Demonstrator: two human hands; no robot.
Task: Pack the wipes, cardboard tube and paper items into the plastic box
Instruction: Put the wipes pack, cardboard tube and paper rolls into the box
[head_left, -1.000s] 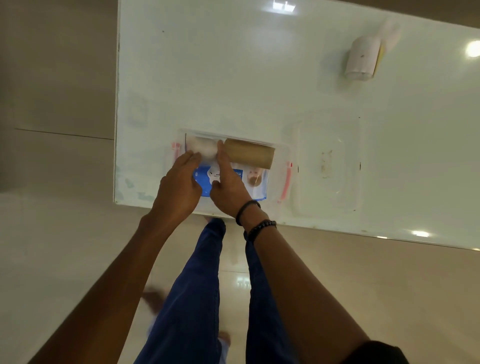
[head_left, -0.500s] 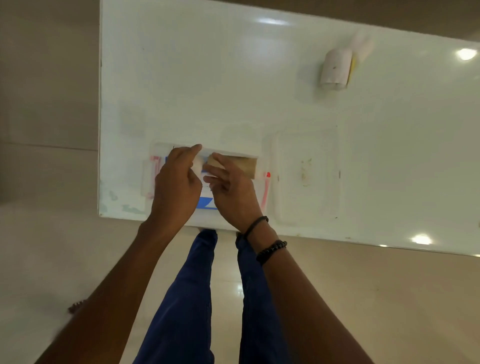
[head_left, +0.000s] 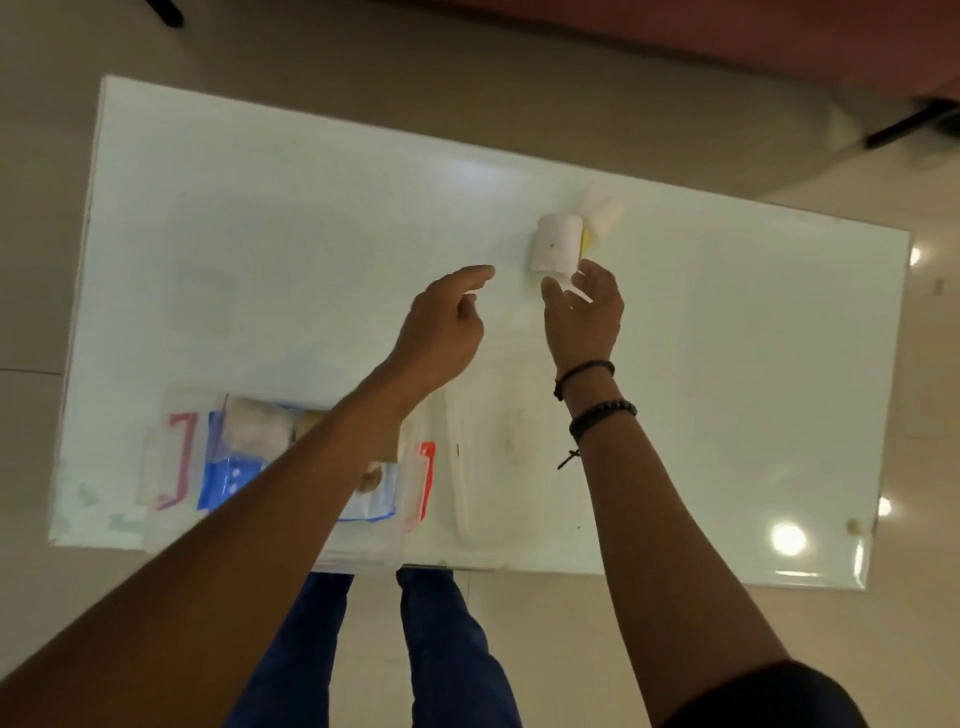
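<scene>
Just beyond the right hand (head_left: 584, 312), the white paper roll (head_left: 557, 245) is lying on the table (head_left: 291, 249), a yellow item (head_left: 586, 243) and a blurred white item (head_left: 602, 213) tucked beside it. Right hand is hovering open, fingers spread, holding nothing; fingertips near the roll, contact unclear. Left hand (head_left: 445, 322) is hanging loosely curled and empty, left of the roll. Judgement: closing thumb and fingers across the roll's width, gathering the loose pieces with the left. Nearer than both hands, under the left forearm, the plastic box (head_left: 171, 519) is holding the blue wipes pack (head_left: 223, 478), a white wad (head_left: 257, 428) and, partly hidden, the cardboard tube (head_left: 311, 422). Its clear lid (head_left: 493, 457) is lying beside it.
</scene>
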